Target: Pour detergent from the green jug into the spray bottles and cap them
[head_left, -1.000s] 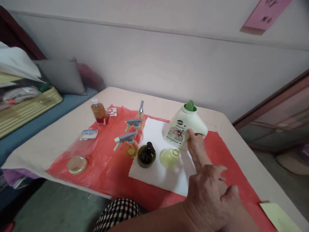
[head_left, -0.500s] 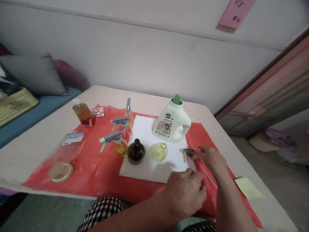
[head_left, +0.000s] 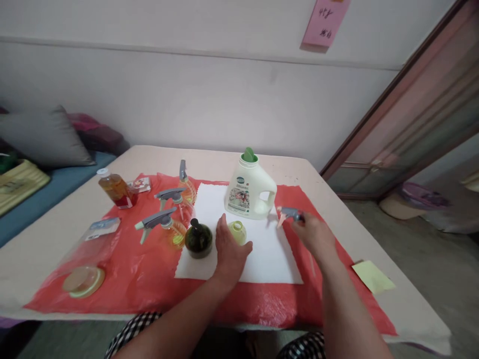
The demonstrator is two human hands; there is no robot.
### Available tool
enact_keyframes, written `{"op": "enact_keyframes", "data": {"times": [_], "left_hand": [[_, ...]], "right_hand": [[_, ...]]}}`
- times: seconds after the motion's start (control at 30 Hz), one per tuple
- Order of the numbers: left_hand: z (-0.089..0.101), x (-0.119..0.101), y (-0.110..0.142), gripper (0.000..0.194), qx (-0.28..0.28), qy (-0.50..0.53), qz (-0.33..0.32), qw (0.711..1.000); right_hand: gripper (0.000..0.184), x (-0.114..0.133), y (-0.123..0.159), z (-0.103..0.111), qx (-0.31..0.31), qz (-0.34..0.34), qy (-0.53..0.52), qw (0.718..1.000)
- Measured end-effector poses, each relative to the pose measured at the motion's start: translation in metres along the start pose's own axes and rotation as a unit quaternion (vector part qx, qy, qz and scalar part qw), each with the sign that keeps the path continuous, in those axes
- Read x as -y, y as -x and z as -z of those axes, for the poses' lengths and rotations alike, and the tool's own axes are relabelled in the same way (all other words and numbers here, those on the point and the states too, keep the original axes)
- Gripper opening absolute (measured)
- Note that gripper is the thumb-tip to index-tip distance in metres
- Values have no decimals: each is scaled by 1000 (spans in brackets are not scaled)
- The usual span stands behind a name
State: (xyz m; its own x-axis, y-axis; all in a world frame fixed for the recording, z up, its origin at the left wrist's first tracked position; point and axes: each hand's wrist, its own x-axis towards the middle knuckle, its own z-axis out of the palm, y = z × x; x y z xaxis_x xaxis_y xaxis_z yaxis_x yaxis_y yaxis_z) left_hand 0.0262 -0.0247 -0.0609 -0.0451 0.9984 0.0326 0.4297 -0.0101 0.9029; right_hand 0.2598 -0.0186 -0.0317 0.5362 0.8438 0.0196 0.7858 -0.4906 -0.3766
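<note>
My right hand (head_left: 312, 234) is closed on a grey and orange spray nozzle (head_left: 289, 213), lifted at the right side of the white cloth (head_left: 267, 254). With thumb and fingers apart, my left hand (head_left: 231, 249) is at the near side of a round yellow-green bottle (head_left: 237, 230) with an uncapped neck, hiding part of it; whether it touches the bottle I cannot tell. Left of that hand stands a round dark green bottle (head_left: 198, 240). Behind them is a large pale jug (head_left: 247, 192) with a green spout (head_left: 249, 154).
Several spray bottles, one with a grey trigger head (head_left: 160, 218), stand left of the cloth. Farther left are an amber bottle (head_left: 117, 189), a small packet (head_left: 140, 185), a blue-white packet (head_left: 104, 227) and a round shallow dish (head_left: 84, 281). Yellow sticky notes (head_left: 373, 276) lie near the right edge.
My right hand has picked up the spray nozzle from the cloth. My left hand has moved left and forward to the yellow-green bottle and opened. The camera view has shifted.
</note>
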Motion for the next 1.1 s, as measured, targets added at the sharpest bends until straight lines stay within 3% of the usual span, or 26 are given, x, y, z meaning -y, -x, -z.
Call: {"op": "enact_keyframes", "data": {"times": [0.1,0.13,0.23,0.3,0.53,0.63,0.77,0.9,1.1], "left_hand": [[-5,15,-9,98,18,-27,17,999],[-7,20,-11,97,27,-36,27,999],[-11,29,-16,88,49,-60,44,996],[-13,29,-17,81,58,-71,41,995],[-15,0,-9,72,91,-93,-18,991],[-16,-12,-4,73,112,-77,-24,990],[-15,-26,-1,79,87,-53,-43,994],[-6,-45,3,85,67,-48,-51,995],[3,-55,8,74,66,-91,-84,990]], "right_hand": [[40,15,11,26,-96,6,-168,981],[38,22,16,33,-117,16,-297,947],[26,42,31,42,-117,48,-590,797],[23,53,39,41,-110,64,-634,763],[18,60,53,37,-148,151,-642,737],[19,56,53,37,-143,161,-631,745],[19,51,50,32,-72,171,-611,769],[20,49,49,26,15,182,-551,815],[23,46,44,21,84,203,-570,792]]}}
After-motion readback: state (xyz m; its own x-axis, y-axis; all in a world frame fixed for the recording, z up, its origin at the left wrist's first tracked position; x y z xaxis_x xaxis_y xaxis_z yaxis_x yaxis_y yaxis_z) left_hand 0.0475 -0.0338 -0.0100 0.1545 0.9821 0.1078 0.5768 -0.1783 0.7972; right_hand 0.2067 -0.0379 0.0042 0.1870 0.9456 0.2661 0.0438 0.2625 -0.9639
